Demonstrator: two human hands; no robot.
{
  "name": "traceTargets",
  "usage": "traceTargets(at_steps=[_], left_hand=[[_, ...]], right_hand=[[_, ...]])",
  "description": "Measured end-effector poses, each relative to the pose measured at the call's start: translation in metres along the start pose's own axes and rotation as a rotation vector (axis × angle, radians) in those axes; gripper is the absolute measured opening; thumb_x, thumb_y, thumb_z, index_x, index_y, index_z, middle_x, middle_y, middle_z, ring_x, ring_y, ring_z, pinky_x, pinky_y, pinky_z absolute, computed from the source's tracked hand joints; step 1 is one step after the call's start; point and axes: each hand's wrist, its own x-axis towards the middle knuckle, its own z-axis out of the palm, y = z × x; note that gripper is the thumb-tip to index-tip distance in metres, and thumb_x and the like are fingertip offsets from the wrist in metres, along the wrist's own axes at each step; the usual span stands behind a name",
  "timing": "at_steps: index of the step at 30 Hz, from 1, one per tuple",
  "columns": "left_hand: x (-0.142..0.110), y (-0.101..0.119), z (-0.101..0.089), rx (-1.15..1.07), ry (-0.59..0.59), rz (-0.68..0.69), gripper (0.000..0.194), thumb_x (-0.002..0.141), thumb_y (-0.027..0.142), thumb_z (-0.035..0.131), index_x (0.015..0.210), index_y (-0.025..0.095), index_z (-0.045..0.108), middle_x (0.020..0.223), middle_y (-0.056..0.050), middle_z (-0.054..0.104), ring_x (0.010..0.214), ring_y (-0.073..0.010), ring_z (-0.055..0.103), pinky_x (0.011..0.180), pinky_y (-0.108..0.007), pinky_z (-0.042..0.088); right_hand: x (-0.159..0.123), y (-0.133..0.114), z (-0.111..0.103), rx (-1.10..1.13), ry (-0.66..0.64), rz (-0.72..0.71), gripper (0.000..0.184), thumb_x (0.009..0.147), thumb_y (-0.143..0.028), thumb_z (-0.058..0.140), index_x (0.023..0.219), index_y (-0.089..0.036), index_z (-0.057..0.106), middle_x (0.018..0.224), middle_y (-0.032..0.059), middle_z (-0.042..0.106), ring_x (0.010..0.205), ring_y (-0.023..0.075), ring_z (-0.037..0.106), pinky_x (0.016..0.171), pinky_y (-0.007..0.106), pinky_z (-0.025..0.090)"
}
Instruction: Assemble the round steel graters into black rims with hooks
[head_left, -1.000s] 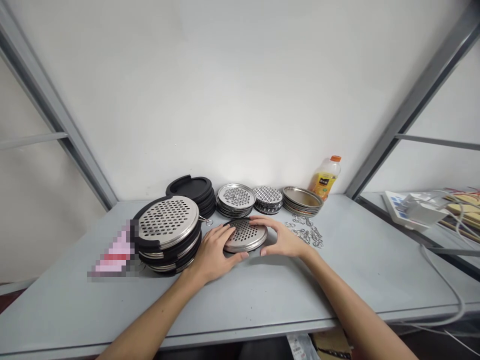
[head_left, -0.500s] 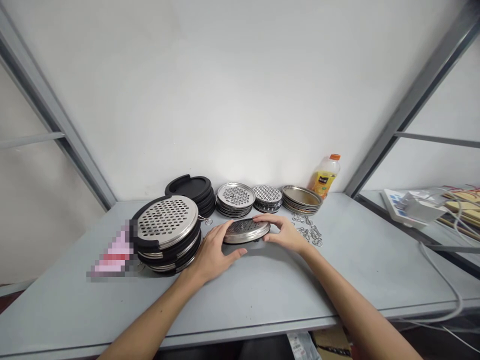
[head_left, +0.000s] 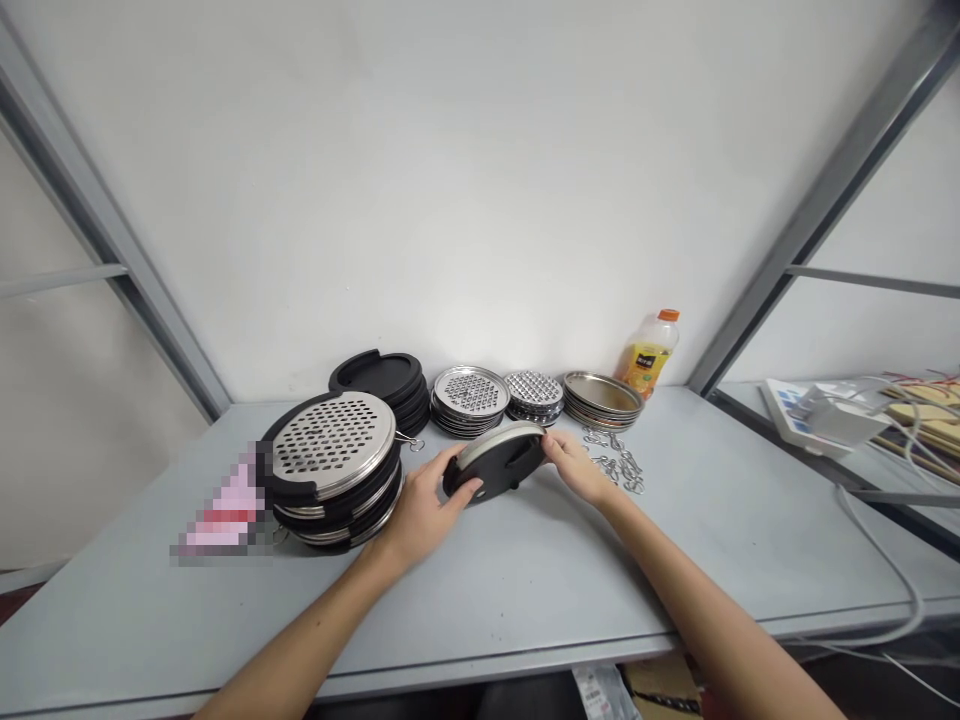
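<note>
A round grater (head_left: 499, 468) with a black base and a metal rim is tipped up between my hands, its black underside facing me. My left hand (head_left: 427, 500) grips its left edge, the thumb on the black side. At its right edge, my right hand (head_left: 572, 466) pinches the rim. The grater's perforated face is turned away and hidden. Just left of my left hand stands a stack of finished-looking round graters (head_left: 334, 450) with black rims and wire hooks. Small metal hooks (head_left: 619, 468) lie in a loose pile beyond my right hand.
Along the wall stand black round bases (head_left: 379, 378), perforated metal discs (head_left: 471, 392), smaller grating discs (head_left: 534, 386) and shallow metal plates (head_left: 602, 393). A juice bottle (head_left: 652, 355) is at the back right. Cables and a power strip (head_left: 806, 415) lie on the neighbouring shelf.
Both hands have tilted the grater up, so its black underside now faces me instead of its metal face and rim. My left thumb has closed onto it.
</note>
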Motion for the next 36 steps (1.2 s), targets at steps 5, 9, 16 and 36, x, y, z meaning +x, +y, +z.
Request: traceTargets(at_steps=[5,9,16,36], left_hand=[[0.002,0.004,-0.001,-0.268,0.027,-0.122,0.028,0.088,0.033,0.058,0.112,0.017,0.06,0.103,-0.006,0.068,0.095,-0.0217,0.063,0.085,-0.031,0.049],[0.004,0.008,-0.004,-0.562,-0.099,-0.271,0.031,0.087,0.035,0.059,0.112,0.017,0.063,0.106,-0.006,0.068,0.098,-0.0227,0.062,0.085,-0.03,0.048],[0.004,0.001,0.003,-0.695,-0.177,-0.515,0.036,0.08,0.043,0.066,0.105,0.017,0.067,0.103,-0.006,0.07,0.095,-0.0229,0.063,0.085,-0.03,0.047],[-0.014,0.002,0.009,0.431,-0.403,0.052,0.096,0.066,0.063,0.07,0.143,0.019,0.034,0.152,-0.015,0.026,0.14,-0.0371,0.018,0.113,-0.057,0.02]], right_hand=[[-0.006,-0.018,-0.005,0.007,0.0,-0.045,0.04,0.087,-0.055,0.05,0.088,-0.019,0.066,0.09,0.0058,0.068,0.09,0.0236,0.061,0.086,0.039,0.048],[-0.01,-0.031,-0.009,0.267,-0.188,-0.014,0.045,0.083,-0.039,0.063,0.125,-0.026,0.056,0.121,0.0078,0.063,0.112,0.0263,0.057,0.097,0.043,0.043],[-0.009,-0.029,-0.014,0.328,-0.331,0.095,0.05,0.078,-0.034,0.068,0.126,-0.023,0.056,0.121,0.0094,0.062,0.105,0.0227,0.06,0.086,0.036,0.049],[0.0,-0.005,0.007,0.076,-0.103,0.28,0.037,0.081,-0.039,0.06,0.107,-0.013,0.064,0.072,0.0015,0.067,0.062,0.0126,0.058,0.058,0.024,0.045]])
